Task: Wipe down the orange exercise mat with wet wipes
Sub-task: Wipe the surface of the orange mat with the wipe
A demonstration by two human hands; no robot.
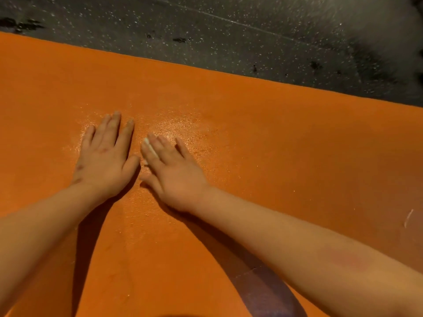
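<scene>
- Flat, with fingers straight and close together, the right hand (175, 170) presses a white wet wipe (148, 148) down onto the orange exercise mat (297, 145); nothing is curled around the wipe.
- Only a narrow strip of the wipe shows, peeking out from under the right hand's fingers on the side toward the left hand. How much more of it lies beneath the palm cannot be told.
- On the same mat the left hand (105, 156) lies palm down, fingers straight and slightly spread, holding nothing. Its thumb is just beside the wipe.
- Both hands sit near the middle of the mat, side by side, with bare forearms reaching back toward the mat's near edge.
- Around and beyond the fingertips of both hands the mat's surface glistens in a damp patch (183, 126).
- Filling most of the view, the mat has a far edge that runs on a slant from upper left to lower right.
- Beyond that far edge is a dark speckled floor (251, 30).
- Toward the mat's right end, well apart from the hands, is a short pale mark (408, 218) on the orange surface.
</scene>
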